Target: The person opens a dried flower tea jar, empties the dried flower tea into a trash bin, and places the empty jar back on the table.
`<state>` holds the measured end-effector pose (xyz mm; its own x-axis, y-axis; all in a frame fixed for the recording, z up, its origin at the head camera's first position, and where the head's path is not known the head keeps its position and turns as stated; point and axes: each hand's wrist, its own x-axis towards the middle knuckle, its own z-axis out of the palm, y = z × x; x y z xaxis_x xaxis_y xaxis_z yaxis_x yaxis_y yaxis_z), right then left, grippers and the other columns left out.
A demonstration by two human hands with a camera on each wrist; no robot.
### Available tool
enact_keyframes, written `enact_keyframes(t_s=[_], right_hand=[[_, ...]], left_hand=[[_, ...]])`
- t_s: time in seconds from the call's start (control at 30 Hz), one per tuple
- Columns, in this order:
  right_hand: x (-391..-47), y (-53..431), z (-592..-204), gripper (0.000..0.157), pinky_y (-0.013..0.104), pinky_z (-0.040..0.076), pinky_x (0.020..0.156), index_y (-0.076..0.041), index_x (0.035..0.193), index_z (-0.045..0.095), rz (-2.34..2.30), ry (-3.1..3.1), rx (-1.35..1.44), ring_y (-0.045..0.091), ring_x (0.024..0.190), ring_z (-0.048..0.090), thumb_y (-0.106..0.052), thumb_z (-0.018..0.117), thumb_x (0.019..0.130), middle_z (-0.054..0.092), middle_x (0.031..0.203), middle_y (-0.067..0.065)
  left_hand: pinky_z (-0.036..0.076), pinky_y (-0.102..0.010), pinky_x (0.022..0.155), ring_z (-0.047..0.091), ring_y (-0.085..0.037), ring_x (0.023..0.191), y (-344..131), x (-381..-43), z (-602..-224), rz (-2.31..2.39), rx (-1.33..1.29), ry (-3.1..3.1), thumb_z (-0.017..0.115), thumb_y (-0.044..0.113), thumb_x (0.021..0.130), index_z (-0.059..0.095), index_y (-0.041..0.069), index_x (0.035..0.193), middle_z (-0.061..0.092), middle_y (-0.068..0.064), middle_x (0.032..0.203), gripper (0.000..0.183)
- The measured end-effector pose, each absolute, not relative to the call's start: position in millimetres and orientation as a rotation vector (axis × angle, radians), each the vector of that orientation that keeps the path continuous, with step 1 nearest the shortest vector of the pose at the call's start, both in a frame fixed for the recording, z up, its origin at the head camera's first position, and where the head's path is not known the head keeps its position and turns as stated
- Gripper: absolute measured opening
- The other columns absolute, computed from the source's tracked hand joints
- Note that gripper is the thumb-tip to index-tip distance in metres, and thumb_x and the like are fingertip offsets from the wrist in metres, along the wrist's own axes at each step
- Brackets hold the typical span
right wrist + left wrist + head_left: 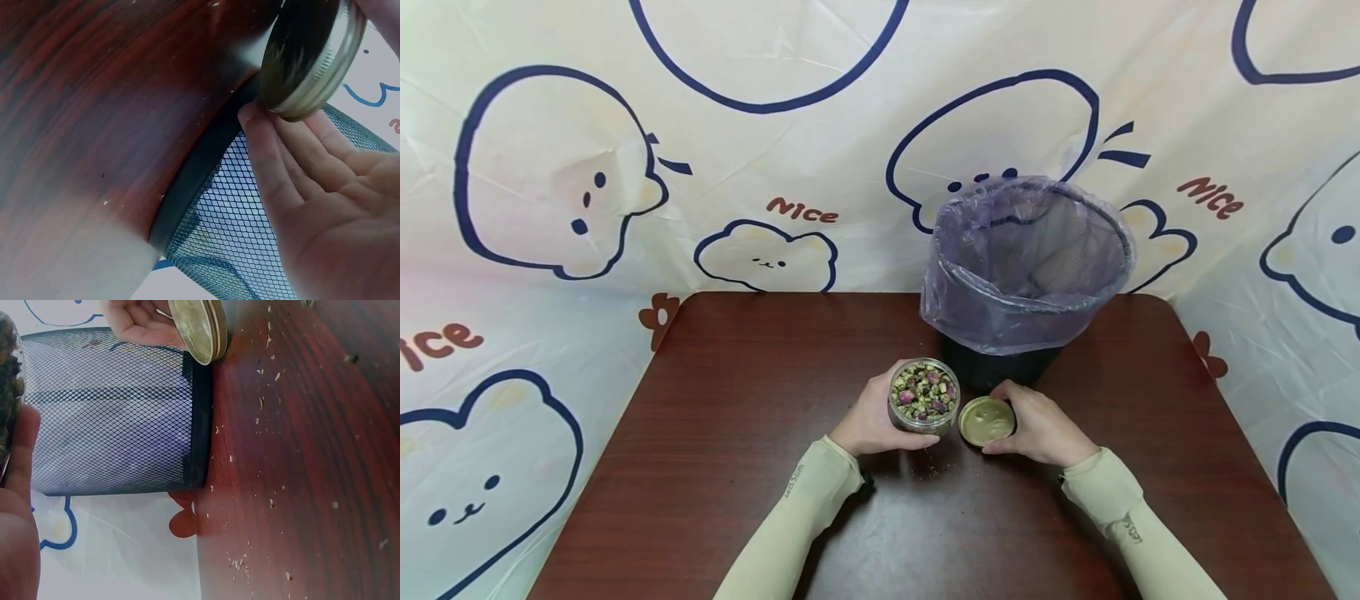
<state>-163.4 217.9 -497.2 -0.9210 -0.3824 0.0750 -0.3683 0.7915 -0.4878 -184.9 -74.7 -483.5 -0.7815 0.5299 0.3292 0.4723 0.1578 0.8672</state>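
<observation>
Jar (one, transparent, round, open at the top), filled with dried rosebuds mixed with yellow-green plant pieces; the buds are too many and too mingled to count. It sits inside the left grip, whose palm and fingers clasp its left side while the thumb lies along the near side. Left wrist view: the jar appears held above the desk. Right grip: clasping one gold-coloured screw lid by its edge, fingers at the far side and thumb at the near side, hollow face toward the head camera. Jar and lid lie just beside each other, jar to the left, lid to the right. Behind them stands one black mesh wastebasket with one translucent purple liner folded over its rim. Numerous small crumbs are scattered over the dark reddish-brown desk. Two pale sleeves, both lettered, cover the forearms. Background: printed sheeting with blue-outlined cartoon figures and red-brown lettering, "Nice" legible in full twice.
</observation>
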Motion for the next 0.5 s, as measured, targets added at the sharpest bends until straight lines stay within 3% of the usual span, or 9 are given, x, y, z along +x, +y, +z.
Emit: enact_keyframes(t_s=[0.5], right_hand=[[-163.0, 213.0, -503.3, 0.075, 0.049, 0.056, 0.085, -0.001, 0.117, 0.066, -0.707, 2.998, -0.701, 0.030, 0.098, 0.066, -0.028, 0.101, 0.056, 0.070, 0.107, 0.012]], left_hand=[[0.052, -0.036, 0.107, 0.063, -0.014, 0.120, -71.7, -187.1, -481.2, 1.713, 1.015, 2.357, 0.099, 0.018, 0.063, 0.052, 0.019, 0.143, 0.066, 0.003, 0.131, 0.093]])
